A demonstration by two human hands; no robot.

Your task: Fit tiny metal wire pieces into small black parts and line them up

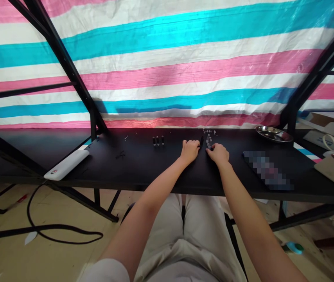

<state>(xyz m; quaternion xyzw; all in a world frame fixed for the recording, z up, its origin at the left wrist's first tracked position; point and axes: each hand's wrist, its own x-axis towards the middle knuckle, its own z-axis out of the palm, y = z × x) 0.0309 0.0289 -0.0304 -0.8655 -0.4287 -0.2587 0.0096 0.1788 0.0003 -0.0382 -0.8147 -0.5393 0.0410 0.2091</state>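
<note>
Both my arms reach forward over a black table [143, 168]. My left hand [189, 150] rests on the tabletop with its fingers curled, next to a small dark piece [202, 141]. My right hand [219, 153] lies just right of it, fingers bent and pinched toward a cluster of small grey parts [208, 141]. What the fingers hold, if anything, is too small to make out. Three small dark upright parts [158, 141] stand in a row to the left of my hands.
A white power bank [66, 165] lies at the table's left edge with a black cable [55, 227] trailing on the floor. A metal dish [273, 134] sits at the back right, a dark flat item [268, 170] nearer. Black frame bars [67, 66] cross before the striped tarp [167, 58].
</note>
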